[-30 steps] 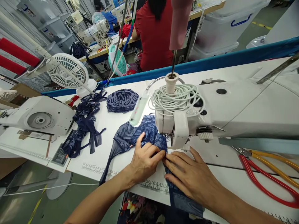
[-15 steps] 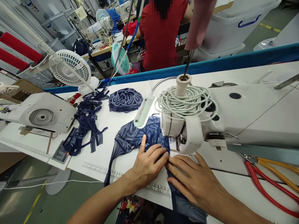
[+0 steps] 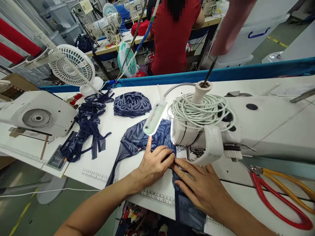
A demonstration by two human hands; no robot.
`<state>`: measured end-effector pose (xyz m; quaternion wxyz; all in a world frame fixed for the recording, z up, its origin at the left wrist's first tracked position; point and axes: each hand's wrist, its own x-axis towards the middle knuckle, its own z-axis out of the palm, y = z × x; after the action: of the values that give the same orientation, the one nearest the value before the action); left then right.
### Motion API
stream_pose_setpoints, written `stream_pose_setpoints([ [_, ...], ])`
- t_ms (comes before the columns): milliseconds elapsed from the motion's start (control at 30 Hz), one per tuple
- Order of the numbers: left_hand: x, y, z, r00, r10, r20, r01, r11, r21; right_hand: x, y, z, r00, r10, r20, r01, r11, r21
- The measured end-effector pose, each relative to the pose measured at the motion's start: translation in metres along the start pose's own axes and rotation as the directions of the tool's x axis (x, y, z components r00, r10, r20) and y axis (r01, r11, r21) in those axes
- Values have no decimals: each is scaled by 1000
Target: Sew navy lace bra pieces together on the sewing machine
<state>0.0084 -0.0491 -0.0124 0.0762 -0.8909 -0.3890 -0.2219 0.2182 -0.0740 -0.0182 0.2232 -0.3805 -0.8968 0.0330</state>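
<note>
A dark blue lace garment piece point(image 3: 157, 132) lies on the white sewing table, with its right edge under the head of a sewing machine point(image 3: 187, 132). My left hand point(image 3: 155, 164) bends its fingers down on the lace at the front of the machine, pinching its edge, with the little finger stretched away; the thumb is hidden. My right hand point(image 3: 201, 186) lies fairly flat, fingers stretched over the lower sheer part of the garment point(image 3: 188, 209), fingertips close to my left hand's. The needle area is mostly hidden behind the machine head. A pale lamp point(image 3: 155, 118) on a bendable neck hangs above the lace.
Folded lace pieces point(image 3: 133, 104) lie behind, and tangled navy straps point(image 3: 91, 127) to the left. A white fan point(image 3: 72, 67) and a second machine point(image 3: 36, 113) stand at left. Red-handled scissors point(image 3: 270, 200) lie right. Beyond the blue edge sits a person in red point(image 3: 169, 39).
The view has shifted slightly. Both hands stay at the machine on the lace, and the garment's lower sheer part now lies a little farther left under my right hand.
</note>
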Motion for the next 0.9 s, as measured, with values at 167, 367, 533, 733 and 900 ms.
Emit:
stream_pose_setpoints([
  [167, 6, -15, 10, 999, 35, -21, -35, 999, 8, 5, 7, -1, 998, -29, 58, 34, 994, -101],
  [367, 12, -24, 19, 998, 59, 29, -60, 998, 11, 13, 9, -1, 996, 1, 87, 7, 996, -86],
  [533, 23, -25, -11, 984, -1, 178, -9, 999, 52, 9, 7, -8, 999, -50, 0, 50, 999, -16],
  [733, 23, -13, -32, 971, 44, 234, -68, 993, 95, 9, 4, -6, 998, -40, -55, 44, 997, 71],
  [900, 10, -7, -16, 996, 17, 84, -16, 1000, -3, 8, 4, -4, 997, -45, -70, 52, 994, 101],
])
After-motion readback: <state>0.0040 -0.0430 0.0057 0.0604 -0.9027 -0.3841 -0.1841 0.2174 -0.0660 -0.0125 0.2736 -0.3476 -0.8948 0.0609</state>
